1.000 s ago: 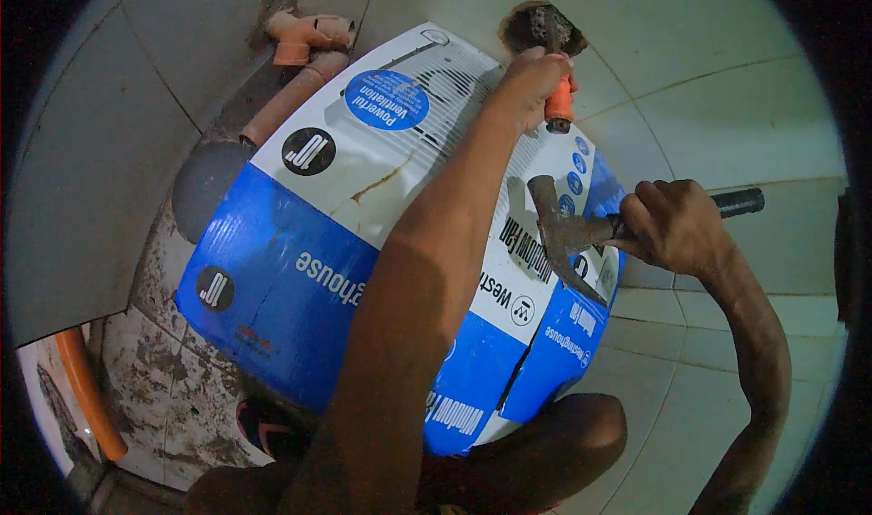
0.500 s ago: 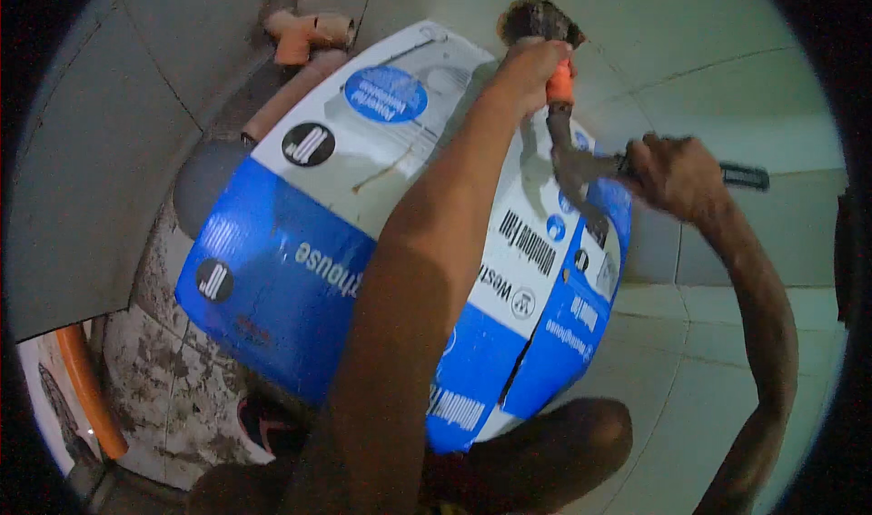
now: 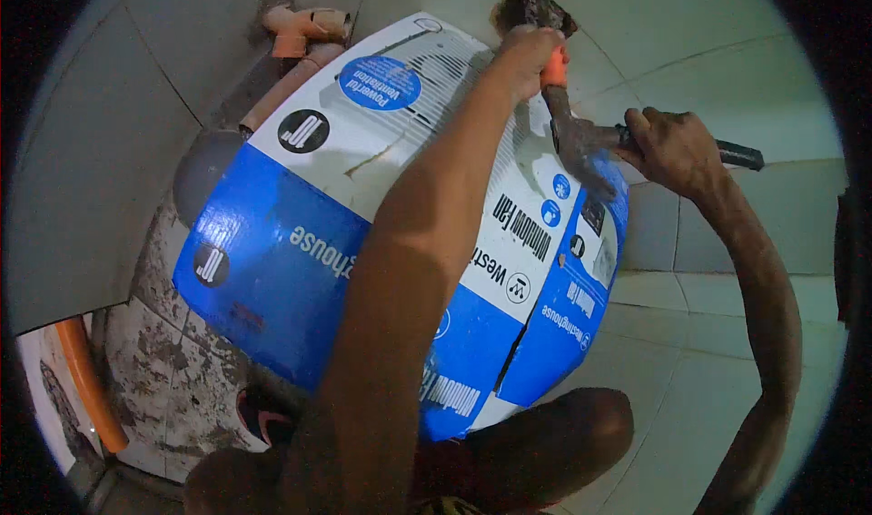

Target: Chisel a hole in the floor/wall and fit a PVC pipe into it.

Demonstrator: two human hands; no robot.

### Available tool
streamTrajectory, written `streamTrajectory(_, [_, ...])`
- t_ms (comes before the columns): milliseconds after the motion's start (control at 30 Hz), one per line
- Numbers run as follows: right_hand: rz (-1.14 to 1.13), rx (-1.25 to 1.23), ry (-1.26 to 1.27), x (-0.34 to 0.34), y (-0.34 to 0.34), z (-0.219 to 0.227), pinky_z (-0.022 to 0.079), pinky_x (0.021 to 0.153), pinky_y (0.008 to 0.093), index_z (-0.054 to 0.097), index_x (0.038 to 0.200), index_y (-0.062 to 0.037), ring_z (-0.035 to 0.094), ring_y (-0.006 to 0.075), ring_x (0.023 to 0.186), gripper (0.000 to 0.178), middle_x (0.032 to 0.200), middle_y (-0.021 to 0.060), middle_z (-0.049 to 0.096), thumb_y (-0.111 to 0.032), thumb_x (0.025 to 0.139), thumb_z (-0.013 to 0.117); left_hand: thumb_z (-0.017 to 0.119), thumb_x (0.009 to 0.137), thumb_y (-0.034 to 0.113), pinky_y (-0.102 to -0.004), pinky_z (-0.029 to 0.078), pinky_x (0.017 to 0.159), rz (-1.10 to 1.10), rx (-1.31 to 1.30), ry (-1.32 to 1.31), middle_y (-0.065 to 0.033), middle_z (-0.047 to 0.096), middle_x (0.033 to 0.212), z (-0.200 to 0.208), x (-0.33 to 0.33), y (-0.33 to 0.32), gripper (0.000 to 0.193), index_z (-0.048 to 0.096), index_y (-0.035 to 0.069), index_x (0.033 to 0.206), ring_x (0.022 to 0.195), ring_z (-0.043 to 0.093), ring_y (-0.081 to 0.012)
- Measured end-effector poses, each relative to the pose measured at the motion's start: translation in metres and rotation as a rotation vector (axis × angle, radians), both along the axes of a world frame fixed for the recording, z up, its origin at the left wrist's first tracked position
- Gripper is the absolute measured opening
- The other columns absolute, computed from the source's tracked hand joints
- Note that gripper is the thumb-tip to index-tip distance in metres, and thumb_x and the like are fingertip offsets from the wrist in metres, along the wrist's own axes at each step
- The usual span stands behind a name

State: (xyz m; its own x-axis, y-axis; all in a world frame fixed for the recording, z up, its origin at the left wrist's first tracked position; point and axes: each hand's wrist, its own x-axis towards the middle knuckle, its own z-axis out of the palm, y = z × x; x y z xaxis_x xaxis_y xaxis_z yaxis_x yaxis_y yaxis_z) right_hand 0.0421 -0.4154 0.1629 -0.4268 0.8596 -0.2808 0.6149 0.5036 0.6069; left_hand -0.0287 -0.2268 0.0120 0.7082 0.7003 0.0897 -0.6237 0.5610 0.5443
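Observation:
My left hand (image 3: 531,61), arm stretched over a cardboard box, is closed round the orange-gripped chisel (image 3: 553,66). The chisel's far end lies at a rough, dark hole (image 3: 534,14) broken into the pale tiled wall. My right hand (image 3: 674,152) is wrapped round the dark handle of a hammer (image 3: 581,147). The hammer head is at the near end of the chisel, above the box's right side; whether they touch I cannot tell. The blue and white box (image 3: 272,215) fills the middle, and my left forearm hides part of it.
An orange-pink pipe tee (image 3: 295,32) and a pipe length lie beyond the box at the far left. A grey panel (image 3: 91,170) stands at left. The floor (image 3: 154,379) is stained and gritty. An orange pipe (image 3: 91,388) shows at lower left. My bent knee (image 3: 581,424) is near the box.
The box and both hands sit slightly higher in the view. The hammer head has tilted slightly near the chisel's end. Both grips are the same.

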Motion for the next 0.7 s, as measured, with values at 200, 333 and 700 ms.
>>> streamTrajectory(200, [0.041, -0.094, 0.05, -0.033, -0.019, 0.015, 0.05, 0.047, 0.04, 0.051, 0.086, -0.0078, 0.061, 0.0289, 0.053, 0.032, 0.069, 0.0129, 0.059, -0.037, 0.083, 0.064, 0.056, 0.089, 0.017, -0.0405, 0.051, 0.056, -0.051, 0.033, -0.082, -0.012, 0.059, 0.077, 0.022, -0.02, -0.003, 0.017, 0.057, 0.0, 0.089, 0.067, 0.058, -0.0229])
streamTrajectory(333, [-0.204, 0.081, 0.029, -0.046, -0.004, 0.013, 0.051, 0.048, 0.0405, 0.05, 0.083, -0.0082, 0.063, 0.0288, 0.059, 0.031, 0.071, 0.0132, 0.06, -0.036, 0.082, 0.064, 0.055, 0.089, 0.016, -0.0408, 0.051, 0.057, -0.009, 0.047, 0.1, -0.0121, 0.058, 0.077, 0.008, -0.029, -0.012, 0.016, 0.057, 0.0, 0.09, 0.068, 0.057, -0.0232])
streamTrajectory(700, [0.106, -0.103, 0.065, -0.058, 0.003, 0.015, 0.05, 0.047, 0.0396, 0.051, 0.087, -0.009, 0.061, 0.0295, 0.054, 0.023, 0.066, 0.0086, 0.057, -0.029, 0.084, 0.062, 0.055, 0.089, 0.018, -0.0404, 0.05, 0.058, -0.035, -0.013, -0.02, -0.0134, 0.058, 0.077, 0.022, -0.031, 0.013, 0.018, 0.056, 0.0, 0.091, 0.068, 0.057, -0.0245])
